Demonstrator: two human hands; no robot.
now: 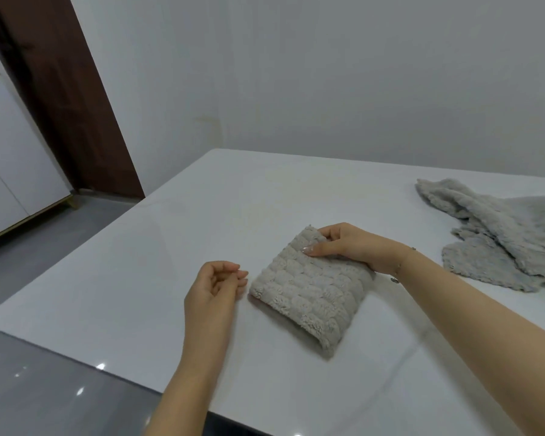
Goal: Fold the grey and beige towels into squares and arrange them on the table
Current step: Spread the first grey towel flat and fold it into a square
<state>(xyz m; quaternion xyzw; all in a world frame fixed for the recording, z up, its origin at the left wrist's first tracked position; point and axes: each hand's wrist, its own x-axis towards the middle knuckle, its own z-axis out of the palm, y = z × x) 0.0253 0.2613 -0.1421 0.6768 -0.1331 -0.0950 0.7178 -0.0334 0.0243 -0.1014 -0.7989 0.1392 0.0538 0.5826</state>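
A beige towel [309,291], folded into a small thick square, lies on the white table [158,262] near its middle. My right hand [350,247] grips the towel's far edge, thumb on top and fingers curled round the corner. My left hand [216,286] hovers just left of the towel, fingers loosely curled and apart, holding nothing and not touching the cloth. A heap of unfolded grey towels [497,234] lies crumpled at the right, partly cut off by the frame edge.
The table's near-left edge runs diagonally above a glossy grey floor [44,388]. A dark wooden door [60,89] and a white cabinet [10,171] stand at the far left. A plain wall rises behind the table.
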